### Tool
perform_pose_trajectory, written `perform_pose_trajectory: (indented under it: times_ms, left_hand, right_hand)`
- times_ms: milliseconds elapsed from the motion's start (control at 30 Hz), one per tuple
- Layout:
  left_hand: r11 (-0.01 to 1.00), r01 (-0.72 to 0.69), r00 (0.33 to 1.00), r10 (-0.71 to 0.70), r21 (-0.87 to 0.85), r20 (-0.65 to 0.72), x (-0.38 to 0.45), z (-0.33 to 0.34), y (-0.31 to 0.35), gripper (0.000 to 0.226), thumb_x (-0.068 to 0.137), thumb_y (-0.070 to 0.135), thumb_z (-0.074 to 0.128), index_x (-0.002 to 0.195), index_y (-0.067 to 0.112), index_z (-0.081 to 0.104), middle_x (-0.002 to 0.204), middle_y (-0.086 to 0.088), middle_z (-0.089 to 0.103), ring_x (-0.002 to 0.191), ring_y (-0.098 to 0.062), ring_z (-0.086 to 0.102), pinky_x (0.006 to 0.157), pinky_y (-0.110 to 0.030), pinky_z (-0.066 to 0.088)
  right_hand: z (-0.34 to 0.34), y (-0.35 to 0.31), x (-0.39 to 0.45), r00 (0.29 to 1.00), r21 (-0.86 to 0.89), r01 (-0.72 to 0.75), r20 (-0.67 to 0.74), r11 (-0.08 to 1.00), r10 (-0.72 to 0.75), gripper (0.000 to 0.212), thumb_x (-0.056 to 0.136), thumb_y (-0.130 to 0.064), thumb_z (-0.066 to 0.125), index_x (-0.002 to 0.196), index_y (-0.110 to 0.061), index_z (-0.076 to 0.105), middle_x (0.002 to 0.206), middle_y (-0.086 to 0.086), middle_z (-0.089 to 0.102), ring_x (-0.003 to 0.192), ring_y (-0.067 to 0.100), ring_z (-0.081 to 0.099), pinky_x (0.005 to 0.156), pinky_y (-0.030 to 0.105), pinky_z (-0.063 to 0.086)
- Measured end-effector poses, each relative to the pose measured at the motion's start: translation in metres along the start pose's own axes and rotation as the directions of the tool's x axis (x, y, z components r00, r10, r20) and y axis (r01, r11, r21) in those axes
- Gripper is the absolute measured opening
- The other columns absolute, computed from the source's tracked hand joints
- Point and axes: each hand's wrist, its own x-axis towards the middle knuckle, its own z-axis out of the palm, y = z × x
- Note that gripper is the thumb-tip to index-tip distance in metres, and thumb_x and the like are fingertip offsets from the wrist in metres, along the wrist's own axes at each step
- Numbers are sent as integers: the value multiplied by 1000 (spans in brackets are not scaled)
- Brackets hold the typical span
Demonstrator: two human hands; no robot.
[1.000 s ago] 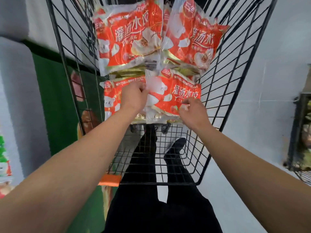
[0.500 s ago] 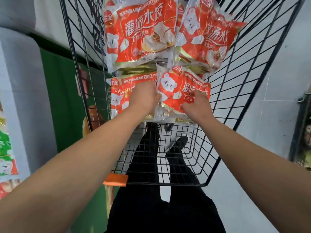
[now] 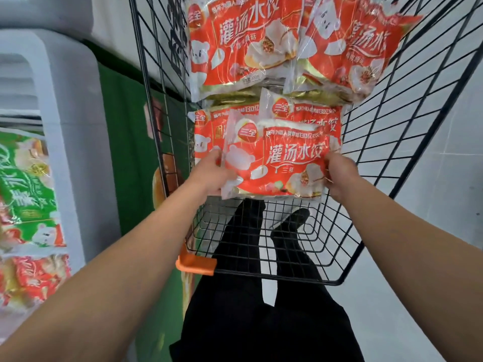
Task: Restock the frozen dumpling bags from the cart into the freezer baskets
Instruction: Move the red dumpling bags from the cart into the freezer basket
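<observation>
Fingers of both hands grip red dumpling bag (image 3: 282,163) reading 灌汤水饺, brand 三全.

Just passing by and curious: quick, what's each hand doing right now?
Left hand: grips the left edge of a red dumpling bag.
Right hand: pinches the same bag's right edge.

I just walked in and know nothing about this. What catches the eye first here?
Two hands, the left hand and right hand, grip a bright red dumpling bag by its side edges in the middle of the view. More red bags are piled behind it in a black wire cart.
</observation>
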Motion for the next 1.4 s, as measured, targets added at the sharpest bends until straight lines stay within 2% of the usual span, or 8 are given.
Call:
perform_pose_trajectory:
  times_ms: [133,300,400,533,800,933,1100,1400]
  left_hand:
    - [976,-99,992,82,-194,-95,8,0,17,17,88,26,68,86,9,63,101,-15,70,99,-33,68,96,-43,51]
    - [944,-111,988,72,-312,-137,-6,6,20,19,96,12,61,78,9,56,95,-16,71,92,-33,71,90,-52,56]
    - [944,-152,975,96,-291,-200,-24,12,7,8,95,13,59,88,9,58,91,-7,65,86,-23,65,83,-42,54]
    - [889,-145,970,40,-435,-241,-69,21,-17,13,92,17,63,86,6,62,100,-11,73,95,-32,71,90,-56,55]
    - [754,-225,964,79,-618,-255,-179,69,-78,31,92,26,67,114,3,69,103,-14,76,94,-34,74,90,-59,55]
    - [669,-363,882,24,-649,-470,-244,87,-131,25,100,28,58,107,7,71,98,-8,78,90,-28,75,84,-48,60]
    - [603,-477,779,-48,-639,-626,-304,80,-183,20,101,23,55,98,13,72,90,-1,78,78,-19,76,63,-35,61]
    - [416,-591,660,-243,-691,-711,-382,42,-314,20,99,28,60,101,13,73,98,-7,78,89,-27,75,84,-50,60]
  right_hand:
    - [-8,9,-8,994,210,-109,46,972,102,20,97,-5,44,86,-15,57,63,-1,67,44,8,64,44,21,50]
    - [-23,15,-22,977,379,-188,171,906,130,16,101,-17,49,108,-11,62,87,4,73,91,20,70,65,43,55]
    - [-31,11,-33,986,336,-72,164,939,17,12,101,-12,52,106,-12,63,95,4,71,84,17,67,58,32,57]
    - [-42,9,-63,974,156,151,144,976,-173,20,100,-3,50,85,-11,61,85,5,69,62,10,66,49,23,52]
    - [-78,46,-141,839,34,436,346,899,-420,17,100,-1,48,91,-7,62,94,13,71,83,23,70,78,41,60]
    - [-91,68,-183,773,0,548,382,836,-507,22,100,-2,49,83,-11,61,90,12,69,85,26,68,81,44,59]
    - [-77,87,-241,684,-49,637,496,769,-535,21,102,-5,48,86,-13,59,94,9,70,86,21,69,75,38,57]
    - [13,159,-339,493,-197,817,726,542,-479,17,99,-5,54,87,-12,65,94,10,72,86,22,68,78,40,56]
